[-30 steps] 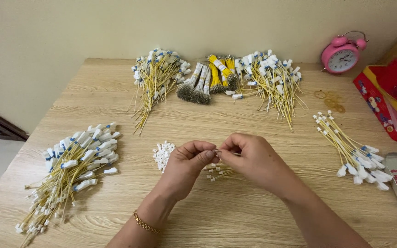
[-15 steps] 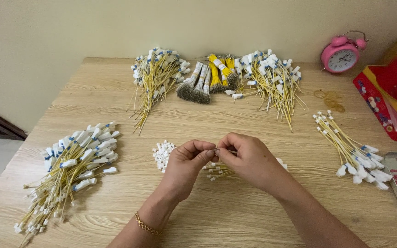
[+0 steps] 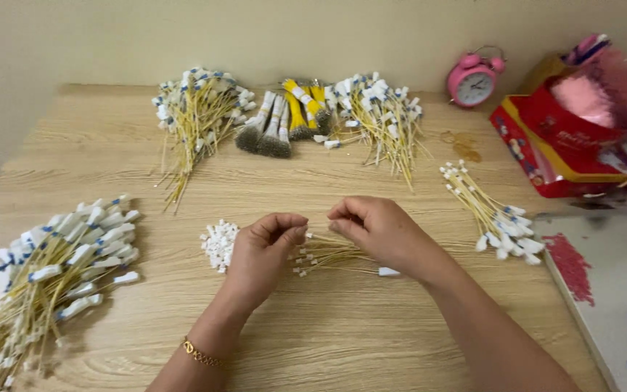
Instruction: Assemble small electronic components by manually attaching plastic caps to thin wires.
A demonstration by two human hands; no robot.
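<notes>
Thin yellow wire (image 3: 317, 237) pinched at table centre between left hand (image 3: 266, 247) and right hand (image 3: 379, 232); a connector apparently being fitted; seating needs fine alignment; white connectors (image 3: 219, 243) at 9 o'clock; finished wires (image 3: 328, 258) beneath.

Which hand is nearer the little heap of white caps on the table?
Left. The left hand sits right beside the heap of white caps, while the right hand is farther off, across the left hand.
</notes>
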